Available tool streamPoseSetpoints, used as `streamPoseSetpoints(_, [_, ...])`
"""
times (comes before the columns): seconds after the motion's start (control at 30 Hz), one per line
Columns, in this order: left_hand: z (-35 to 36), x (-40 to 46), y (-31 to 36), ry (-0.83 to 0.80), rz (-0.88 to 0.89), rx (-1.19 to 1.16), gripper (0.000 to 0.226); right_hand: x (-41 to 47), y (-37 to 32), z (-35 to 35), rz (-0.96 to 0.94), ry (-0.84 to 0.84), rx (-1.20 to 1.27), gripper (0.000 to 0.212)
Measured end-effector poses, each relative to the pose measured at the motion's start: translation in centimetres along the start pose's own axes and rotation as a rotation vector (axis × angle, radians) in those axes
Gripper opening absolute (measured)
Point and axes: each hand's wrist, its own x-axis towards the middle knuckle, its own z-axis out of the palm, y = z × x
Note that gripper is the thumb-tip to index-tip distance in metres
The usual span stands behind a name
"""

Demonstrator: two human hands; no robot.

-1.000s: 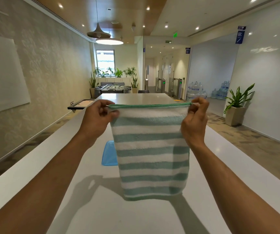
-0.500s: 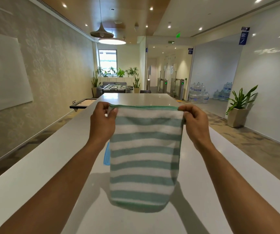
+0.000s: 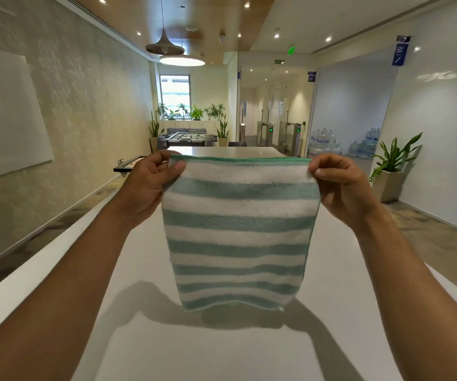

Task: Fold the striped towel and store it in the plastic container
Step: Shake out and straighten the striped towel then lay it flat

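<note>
Compared with half a second ago, the striped towel (image 3: 238,232) is stretched wider between the two hands, its top edge now taut and nearly level where it had been narrower and sagging into a rounded bottom; its lower hem has flattened into a gentle wave. The blue piece that peeked out at the towel's left edge earlier is now hidden behind the cloth. The left hand (image 3: 150,185) pinches the upper left corner between thumb and fingers, and the right hand (image 3: 340,185) pinches the upper right corner the same way, both closed on the fabric. The towel hangs in the air above the long white bench (image 3: 145,270), not touching it, and casts a shadow on the surface below. There is one towel, with six green stripes plus a green top hem, and two hands holding it. One potted plant (image 3: 392,171) stands on the floor to the right, by the wall.
</note>
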Motion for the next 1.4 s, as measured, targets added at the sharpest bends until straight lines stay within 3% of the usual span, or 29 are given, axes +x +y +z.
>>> streamPoseSetpoints(0.07, [-0.2,0.1,0.0,-0.007,-0.030,-0.022,0.020,0.3,0.3,-0.1,0.036,0.034,0.012,0.040])
streamPoseSetpoints(0.1, [-0.2,0.3,-0.3,0.050,-0.024,0.049,0.016,0.6,0.9,-0.1,0.034,0.121,-0.101,0.041])
streamPoseSetpoints(0.2, [0.2,1.2,-1.9,0.378,0.107,0.625,0.013,1.9,3.3,0.3,-0.071,0.403,-0.860,0.032])
streamPoseSetpoints(0.27, [0.9,1.3,-2.7,0.465,0.196,0.776,0.013,2.0,4.4,1.0,-0.138,0.421,-1.066,0.023])
streamPoseSetpoints(0.53, [2.6,0.8,-2.7,0.528,0.343,0.762,0.013,2.4,5.0,2.6,-0.243,0.473,-0.955,0.019])
streamPoseSetpoints(0.73, [6.0,1.3,-2.5,0.376,0.436,0.768,0.022,3.8,6.0,5.6,-0.338,0.391,-0.986,0.021])
streamPoseSetpoints(0.97, [7.9,1.9,-2.3,0.160,0.307,0.743,0.013,4.0,7.2,8.6,-0.336,0.359,-0.894,0.026])
streamPoseSetpoints(1.13, [7.9,1.8,-2.2,0.107,0.204,0.653,0.017,3.5,7.2,8.6,-0.238,0.407,-0.727,0.039])
streamPoseSetpoints(1.4, [7.7,2.0,-2.6,0.090,0.257,0.740,0.022,3.4,7.4,8.2,-0.188,0.420,-0.624,0.028])
